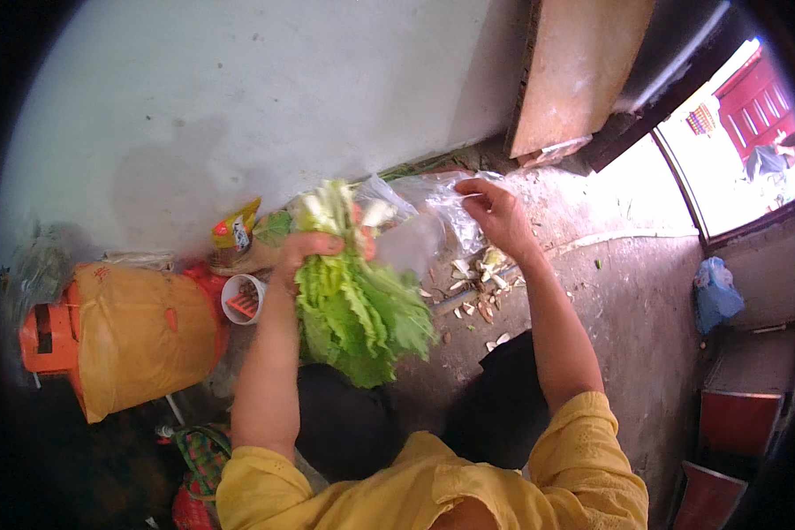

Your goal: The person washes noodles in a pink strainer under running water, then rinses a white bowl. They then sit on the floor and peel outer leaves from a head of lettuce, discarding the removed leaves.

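My left hand (pixel 315 246) grips a bunch of green leafy vegetables (pixel 364 318) by its pale stems, with the leaves hanging towards my knees. To the right, my right hand (pixel 493 209) is raised with bent fingers at a clear plastic bag (pixel 460 225); the fingers seem to pinch the bag's edge, though the contact is hard to make out. The bag lies partly behind the vegetables, and what it holds is not clear. White vegetable trimmings (pixel 483 275) are scattered on the floor between my arms.
Left of me stand a white cup (pixel 243 299) with an orange item inside, a yellow packet (pixel 235 228) and a tan-covered orange container (pixel 146 334). A wooden board (pixel 576 73) leans ahead by the wall. A blue plastic bag (pixel 717 291) is at right, near a doorway.
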A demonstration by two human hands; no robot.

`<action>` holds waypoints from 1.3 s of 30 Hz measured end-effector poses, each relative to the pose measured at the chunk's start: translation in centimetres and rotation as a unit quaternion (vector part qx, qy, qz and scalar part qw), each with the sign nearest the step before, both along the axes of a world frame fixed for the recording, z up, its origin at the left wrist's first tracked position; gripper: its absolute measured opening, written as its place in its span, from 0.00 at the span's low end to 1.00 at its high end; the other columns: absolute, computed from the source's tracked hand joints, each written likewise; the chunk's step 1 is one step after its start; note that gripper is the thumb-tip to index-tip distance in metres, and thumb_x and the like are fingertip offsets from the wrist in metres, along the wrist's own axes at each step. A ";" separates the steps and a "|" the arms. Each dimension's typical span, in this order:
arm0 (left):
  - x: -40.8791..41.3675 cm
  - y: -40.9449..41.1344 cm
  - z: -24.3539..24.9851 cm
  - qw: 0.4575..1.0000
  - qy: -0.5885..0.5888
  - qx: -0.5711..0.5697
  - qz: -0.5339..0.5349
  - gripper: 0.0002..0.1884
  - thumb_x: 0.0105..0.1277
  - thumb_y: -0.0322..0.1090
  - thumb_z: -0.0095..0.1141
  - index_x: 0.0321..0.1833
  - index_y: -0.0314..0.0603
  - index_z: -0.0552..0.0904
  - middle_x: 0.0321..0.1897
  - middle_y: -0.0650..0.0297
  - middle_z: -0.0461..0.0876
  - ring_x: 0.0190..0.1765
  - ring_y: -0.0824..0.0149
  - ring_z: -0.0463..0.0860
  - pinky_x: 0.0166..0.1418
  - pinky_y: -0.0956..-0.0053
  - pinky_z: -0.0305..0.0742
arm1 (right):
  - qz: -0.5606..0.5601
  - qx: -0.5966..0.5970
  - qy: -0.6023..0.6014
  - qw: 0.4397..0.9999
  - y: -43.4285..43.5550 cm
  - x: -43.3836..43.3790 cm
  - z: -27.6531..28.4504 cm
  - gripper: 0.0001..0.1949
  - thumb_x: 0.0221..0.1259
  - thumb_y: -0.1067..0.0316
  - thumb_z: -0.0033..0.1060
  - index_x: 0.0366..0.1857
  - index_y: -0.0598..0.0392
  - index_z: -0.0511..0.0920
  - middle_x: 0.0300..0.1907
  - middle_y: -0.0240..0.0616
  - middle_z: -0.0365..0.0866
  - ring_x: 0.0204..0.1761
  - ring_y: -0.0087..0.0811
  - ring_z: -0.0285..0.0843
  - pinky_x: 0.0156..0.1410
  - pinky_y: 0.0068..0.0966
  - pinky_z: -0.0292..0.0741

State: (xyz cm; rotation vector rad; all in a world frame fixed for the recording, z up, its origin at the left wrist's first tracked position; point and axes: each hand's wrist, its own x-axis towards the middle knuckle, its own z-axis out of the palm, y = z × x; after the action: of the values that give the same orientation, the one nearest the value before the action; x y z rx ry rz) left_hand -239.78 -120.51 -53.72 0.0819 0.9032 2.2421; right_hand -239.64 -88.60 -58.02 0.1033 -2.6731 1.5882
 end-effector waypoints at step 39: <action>0.7 5.3 -0.5 0.981 -0.130 -0.136 0.047 0.16 0.61 0.43 0.57 0.44 0.36 0.83 0.34 0.57 0.86 0.34 0.61 0.86 0.41 0.67 0.83 | -0.012 -0.079 0.060 0.995 -9.4 3.2 0.0 0.14 0.64 0.74 0.60 0.52 0.55 0.82 0.38 0.44 0.77 0.41 0.35 0.77 0.46 0.29 0.74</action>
State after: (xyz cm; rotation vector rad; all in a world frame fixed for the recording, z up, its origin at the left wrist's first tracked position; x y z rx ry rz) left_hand -239.12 -115.22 -54.17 -0.3778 1.0748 2.1277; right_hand -236.41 -97.96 -57.99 0.1551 -2.4406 1.7203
